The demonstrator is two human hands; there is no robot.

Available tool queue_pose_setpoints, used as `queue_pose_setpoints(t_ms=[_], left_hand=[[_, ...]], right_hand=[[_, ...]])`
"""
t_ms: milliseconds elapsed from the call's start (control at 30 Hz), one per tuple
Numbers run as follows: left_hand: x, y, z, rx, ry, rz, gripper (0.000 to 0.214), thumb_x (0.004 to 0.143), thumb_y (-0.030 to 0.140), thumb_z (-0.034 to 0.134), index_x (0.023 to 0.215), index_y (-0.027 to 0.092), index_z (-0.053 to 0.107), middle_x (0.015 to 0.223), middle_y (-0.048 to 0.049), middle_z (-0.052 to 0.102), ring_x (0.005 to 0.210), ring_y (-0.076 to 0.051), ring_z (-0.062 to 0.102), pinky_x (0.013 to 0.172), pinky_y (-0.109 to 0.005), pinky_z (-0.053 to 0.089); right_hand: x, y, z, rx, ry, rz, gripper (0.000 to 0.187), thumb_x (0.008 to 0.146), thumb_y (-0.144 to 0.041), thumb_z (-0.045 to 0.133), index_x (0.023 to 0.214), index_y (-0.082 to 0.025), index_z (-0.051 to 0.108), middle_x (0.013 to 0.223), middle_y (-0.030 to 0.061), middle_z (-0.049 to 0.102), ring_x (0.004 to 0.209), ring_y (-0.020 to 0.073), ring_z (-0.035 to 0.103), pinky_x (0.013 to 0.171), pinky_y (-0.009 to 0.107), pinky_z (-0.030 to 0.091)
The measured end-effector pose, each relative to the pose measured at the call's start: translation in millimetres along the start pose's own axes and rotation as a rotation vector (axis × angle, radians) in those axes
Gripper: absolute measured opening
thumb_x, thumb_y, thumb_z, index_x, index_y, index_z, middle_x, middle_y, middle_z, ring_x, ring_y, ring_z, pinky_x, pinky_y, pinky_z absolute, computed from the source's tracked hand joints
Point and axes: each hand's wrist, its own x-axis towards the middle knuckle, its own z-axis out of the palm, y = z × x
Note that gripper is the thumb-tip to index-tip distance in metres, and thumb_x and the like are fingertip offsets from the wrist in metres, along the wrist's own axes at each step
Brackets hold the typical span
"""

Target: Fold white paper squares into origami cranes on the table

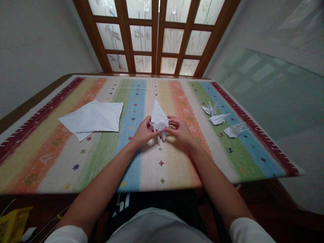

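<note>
A partly folded white paper piece (159, 118) with a pointed top stands over the middle of the striped mat (106, 162). My left hand (143, 132) pinches its lower left side, fingers closed on the paper. My right hand (180, 130) grips its lower right side, fingers curled round the fold. Both hands hover just above the mat.
A stack of flat white paper sheets (93, 118) lies to the left on the mat. Three finished white paper cranes (219, 118) sit to the right. A wooden-framed glass door (157, 37) stands beyond the table's far edge. A yellow item (12, 226) lies on the floor, bottom left.
</note>
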Motion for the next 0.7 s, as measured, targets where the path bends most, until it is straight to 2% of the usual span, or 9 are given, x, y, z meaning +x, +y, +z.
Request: queue_pose_setpoints(t_ms=[100,267,333,467,567,633,700], left_hand=[[1,0,-1.0,0.04,0.025,0.01,0.053,0.066,0.023,0.089,0.112,0.018,0.061,0.112,-0.008,0.068,0.104,-0.024,0.067,0.095,-0.036,0.053],[1,3,-1.1,0.064,0.025,-0.019,0.05,0.067,0.021,0.087,0.11,0.02,0.061,0.112,-0.0067,0.068,0.105,-0.024,0.067,0.095,-0.036,0.054],[0,3,-0.1,0.045,-0.003,-0.034,0.05,0.067,0.021,0.086,0.11,0.02,0.062,0.113,-0.0068,0.068,0.106,-0.024,0.067,0.096,-0.037,0.055],[-2,1,1.9,0.047,-0.062,-0.042,0.054,0.066,0.021,0.087,0.115,0.017,0.066,0.12,-0.0111,0.068,0.11,-0.025,0.067,0.098,-0.04,0.056],[-3,-1,3.1,0.086,-0.093,-0.013,0.054,0.067,0.02,0.085,0.119,0.016,0.071,0.128,-0.0146,0.068,0.117,-0.028,0.066,0.102,-0.042,0.055],[-3,-1,4.2,0.107,-0.116,0.001,0.052,0.07,0.02,0.083,0.121,0.016,0.072,0.129,-0.0149,0.069,0.118,-0.028,0.067,0.105,-0.044,0.054],[-4,-1,5.3,0.127,-0.121,0.008,0.047,0.073,0.02,0.081,0.12,0.017,0.073,0.125,-0.0139,0.071,0.116,-0.027,0.068,0.107,-0.045,0.053]], right_hand=[[2,1,-4,-0.047,0.058,-0.046,0.021,0.074,-0.038,0.09,0.083,-0.026,0.076,0.125,0.0079,0.069,0.106,0.0231,0.07,0.094,0.042,0.06],[3,-5,-5,-0.243,0.181,-0.123,0.002,0.082,-0.026,0.071,0.084,-0.024,0.071,0.09,0.0024,0.072,0.075,0.0182,0.064,0.071,0.033,0.052],[2,-9,-6,-0.393,0.238,-0.215,0.01,0.082,-0.021,0.065,0.086,-0.024,0.074,0.084,0.002,0.072,0.076,0.0199,0.063,0.073,0.035,0.051],[2,-14,-8,-0.606,0.314,-0.384,0.013,0.082,-0.019,0.066,0.081,-0.025,0.077,0.094,0.006,0.071,0.095,0.0269,0.063,0.091,0.044,0.049],[0,-16,-7,-0.624,0.322,-0.37,0.009,0.083,-0.022,0.07,0.082,-0.026,0.078,0.094,0.0072,0.067,0.093,0.0277,0.06,0.086,0.044,0.049],[-2,-16,-3,-0.559,0.274,-0.305,0.008,0.085,-0.026,0.07,0.089,-0.027,0.078,0.087,0.0057,0.064,0.083,0.0252,0.059,0.079,0.041,0.05],[-4,-15,2,-0.449,0.208,-0.23,0.014,0.09,-0.034,0.069,0.099,-0.027,0.076,0.089,0.0048,0.067,0.079,0.0234,0.059,0.076,0.039,0.052]])
